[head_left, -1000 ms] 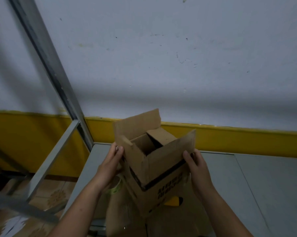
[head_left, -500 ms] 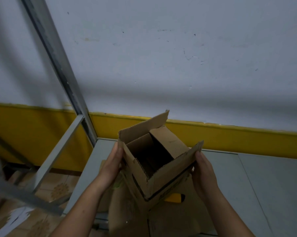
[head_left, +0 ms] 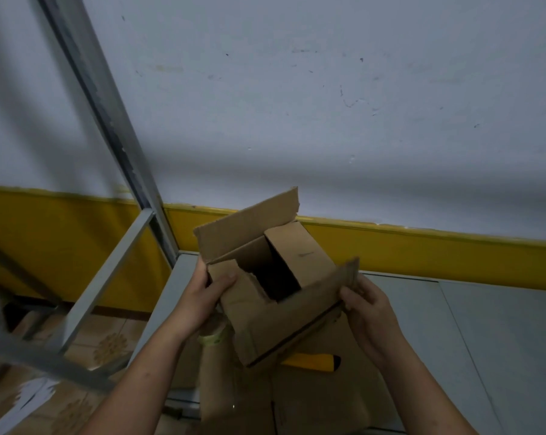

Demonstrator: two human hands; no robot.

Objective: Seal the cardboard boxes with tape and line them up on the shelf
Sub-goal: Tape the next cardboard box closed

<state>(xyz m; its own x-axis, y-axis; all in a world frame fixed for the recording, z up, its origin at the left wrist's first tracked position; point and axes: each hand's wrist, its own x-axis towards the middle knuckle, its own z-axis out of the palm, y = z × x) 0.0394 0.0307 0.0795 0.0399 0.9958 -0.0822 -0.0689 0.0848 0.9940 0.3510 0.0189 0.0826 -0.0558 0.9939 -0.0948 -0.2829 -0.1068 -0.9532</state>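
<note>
I hold a small brown cardboard box [head_left: 278, 321] tilted in the air above the grey shelf [head_left: 500, 324]. Its top is partly open: the far long flap stands up, the right short flap is folded in, and a dark gap shows between the flaps. My left hand [head_left: 207, 293] grips the box's left side, with the thumb pressing the left short flap down. My right hand [head_left: 367, 312] holds the right corner by the near long flap. A roll of tape [head_left: 213, 335] peeks out under my left wrist.
More flat brown cardboard [head_left: 312, 400] lies on the shelf below the box, with a yellow-handled tool [head_left: 312, 362] on it. A grey metal shelf upright [head_left: 108, 120] and brace run along the left. A white and yellow wall stands behind. Tiled floor shows at the lower left.
The box has tilted and turned so its opening faces me more. My left thumb has come over the left short flap and pushed it inward. The right hand stays at the right corner.
</note>
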